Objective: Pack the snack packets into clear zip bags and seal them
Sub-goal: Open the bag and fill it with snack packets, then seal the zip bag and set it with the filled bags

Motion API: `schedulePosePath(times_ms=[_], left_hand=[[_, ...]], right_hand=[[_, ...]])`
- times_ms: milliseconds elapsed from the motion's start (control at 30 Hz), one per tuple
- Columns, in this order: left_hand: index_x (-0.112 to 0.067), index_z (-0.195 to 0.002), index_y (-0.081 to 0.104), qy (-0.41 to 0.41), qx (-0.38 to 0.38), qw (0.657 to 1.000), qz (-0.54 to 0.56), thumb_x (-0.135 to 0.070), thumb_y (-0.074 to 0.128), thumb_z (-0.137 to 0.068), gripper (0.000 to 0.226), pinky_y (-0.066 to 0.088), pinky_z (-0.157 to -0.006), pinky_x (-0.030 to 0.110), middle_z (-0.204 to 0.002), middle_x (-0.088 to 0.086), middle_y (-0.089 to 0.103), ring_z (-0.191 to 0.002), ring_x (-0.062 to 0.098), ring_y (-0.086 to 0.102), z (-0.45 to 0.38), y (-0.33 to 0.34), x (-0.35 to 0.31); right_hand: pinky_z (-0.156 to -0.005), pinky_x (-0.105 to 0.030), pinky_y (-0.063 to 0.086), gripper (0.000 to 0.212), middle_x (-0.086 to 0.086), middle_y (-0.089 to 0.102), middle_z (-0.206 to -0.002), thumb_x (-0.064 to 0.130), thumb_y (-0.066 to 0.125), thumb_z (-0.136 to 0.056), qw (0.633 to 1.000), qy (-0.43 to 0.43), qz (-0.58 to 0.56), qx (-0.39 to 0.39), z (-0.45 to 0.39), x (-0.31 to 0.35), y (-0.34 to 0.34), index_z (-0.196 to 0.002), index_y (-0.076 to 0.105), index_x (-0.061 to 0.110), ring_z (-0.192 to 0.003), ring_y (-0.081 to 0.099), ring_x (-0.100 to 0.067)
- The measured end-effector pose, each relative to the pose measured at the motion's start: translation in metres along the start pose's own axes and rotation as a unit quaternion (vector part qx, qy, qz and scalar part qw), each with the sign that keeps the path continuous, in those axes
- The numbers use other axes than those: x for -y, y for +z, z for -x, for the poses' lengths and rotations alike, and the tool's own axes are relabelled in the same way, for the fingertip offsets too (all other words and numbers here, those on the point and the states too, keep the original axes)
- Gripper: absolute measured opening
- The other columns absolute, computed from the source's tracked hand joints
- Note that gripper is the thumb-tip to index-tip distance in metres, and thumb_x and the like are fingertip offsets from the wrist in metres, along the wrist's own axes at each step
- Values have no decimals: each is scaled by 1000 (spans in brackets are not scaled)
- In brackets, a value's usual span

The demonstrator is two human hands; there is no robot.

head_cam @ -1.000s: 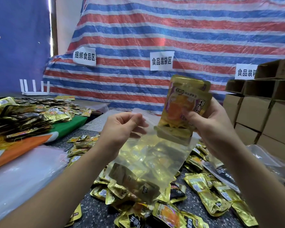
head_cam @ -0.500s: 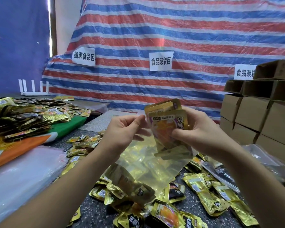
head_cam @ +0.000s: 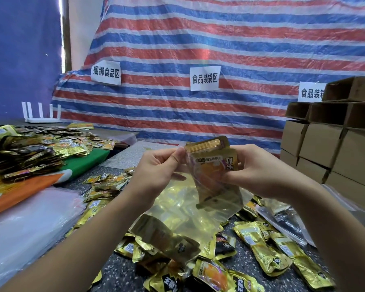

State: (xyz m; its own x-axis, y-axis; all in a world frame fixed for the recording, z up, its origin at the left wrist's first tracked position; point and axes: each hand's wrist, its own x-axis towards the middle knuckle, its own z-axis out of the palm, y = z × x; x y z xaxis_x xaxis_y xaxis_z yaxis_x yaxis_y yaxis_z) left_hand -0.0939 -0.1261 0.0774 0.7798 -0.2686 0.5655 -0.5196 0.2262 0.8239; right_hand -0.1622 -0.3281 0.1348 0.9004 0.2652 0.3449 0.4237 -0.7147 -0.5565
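- While our left hand (head_cam: 156, 173) pinches the clear zip bag (head_cam: 183, 209) mouth, our right hand (head_cam: 259, 171) grips gold snack packets (head_cam: 214, 165), half-veiled by plastic.
- Loose packets (head_cam: 268, 247) litter the surface (head_cam: 118, 272).

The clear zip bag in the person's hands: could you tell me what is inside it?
One gold packet lies at the bottom of the clear zip bag; more packets are half in at the mouth, their number hidden.

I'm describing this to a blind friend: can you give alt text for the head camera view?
The right hand slides gold snack packets into a clear zip bag whose mouth the left hand pinches open. Loose packets litter the dark table below.
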Motion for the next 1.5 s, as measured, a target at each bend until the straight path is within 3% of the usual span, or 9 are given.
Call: schedulePosePath(times_ms=[333, 533, 633, 800, 867, 1000, 1167, 1333, 1500], left_hand=[[-23, -92, 76, 21, 17, 998, -61, -37, 58, -83, 25, 60, -74, 41, -87, 5, 77, -83, 22, 73, 1, 14, -3], [-18, -88, 76, 3, -12, 997, -74, -28, 57, -95, 23, 58, -70, 31, -84, 5, 77, -76, 13, 73, -5, 9, -3], [-21, -87, 76, 1, -16, 997, -72, -28, 55, -97, 24, 60, -66, 28, -83, 2, 77, -75, 15, 74, -5, 9, -1], [-15, -89, 73, -20, -40, 998, -33, -29, 52, -98, 27, 57, -59, 23, -81, 3, 76, -73, 19, 74, -5, 8, 0], [-11, -89, 72, -31, -45, 998, -17, -31, 50, -99, 31, 57, -58, 23, -80, 4, 76, -73, 20, 74, -6, 7, 1], [-10, -88, 70, -30, -57, 998, 10, -36, 49, -97, 35, 55, -56, 23, -81, 3, 75, -72, 22, 74, -9, 6, 2], [-19, -86, 68, 77, -85, 991, -68, -47, 49, -91, 35, 54, -53, 22, -78, 0, 74, -62, 19, 72, -14, 5, 1], [-18, -81, 68, 31, -73, 997, -19, -45, 50, -89, 34, 52, -52, 20, -76, 0, 74, -62, 18, 71, -16, 7, -3], [-12, -81, 67, 50, -34, 998, -11, -40, 50, -94, 35, 53, -54, 25, -69, -1, 68, -61, 17, 67, -16, 19, -11]], right_hand=[[-64, -40, 53, 12, -3, 70, -80, 32, 70, -87, 976, 21, 208, 67, -10, 11, 19, -83, 70, 21, -72, 64, -20], [-56, -11, 46, 19, 8, 70, -80, 36, 81, -81, 989, 29, 143, 0, -13, 1, 14, -90, 71, 22, -67, 63, 6], [-65, -17, 51, 19, 11, 71, -84, 39, 72, -88, 988, 9, 155, -14, -12, 0, 13, -95, 74, 21, -73, 65, 3], [-54, -31, 42, 64, -5, 67, -73, 69, 38, -87, 986, -6, 166, -22, -9, 4, 14, -84, 70, 14, -57, 53, -10], [-54, -22, 43, 69, 1, 66, -75, 77, 37, -78, 986, -19, 165, 4, -4, 5, 14, -88, 70, 18, -60, 55, -5], [-67, -10, 45, 5, 16, 64, -84, 34, 71, -88, 984, -56, 170, -12, 1, 0, 11, -87, 66, 32, -82, 58, 7], [-69, -7, 43, 8, 13, 66, -78, 7, 74, -86, 972, -139, 150, -119, 1, 0, 13, -86, 73, 14, -78, 59, 4], [-67, -9, 42, 17, 15, 60, -83, 9, 74, -87, 974, -105, 155, -125, -2, 1, 4, -85, 67, 24, -76, 55, 5], [-59, -17, 42, 29, 17, 50, -102, 48, 64, -88, 979, -20, 164, -119, -6, 7, -4, -108, 44, 39, -73, 56, -3]])
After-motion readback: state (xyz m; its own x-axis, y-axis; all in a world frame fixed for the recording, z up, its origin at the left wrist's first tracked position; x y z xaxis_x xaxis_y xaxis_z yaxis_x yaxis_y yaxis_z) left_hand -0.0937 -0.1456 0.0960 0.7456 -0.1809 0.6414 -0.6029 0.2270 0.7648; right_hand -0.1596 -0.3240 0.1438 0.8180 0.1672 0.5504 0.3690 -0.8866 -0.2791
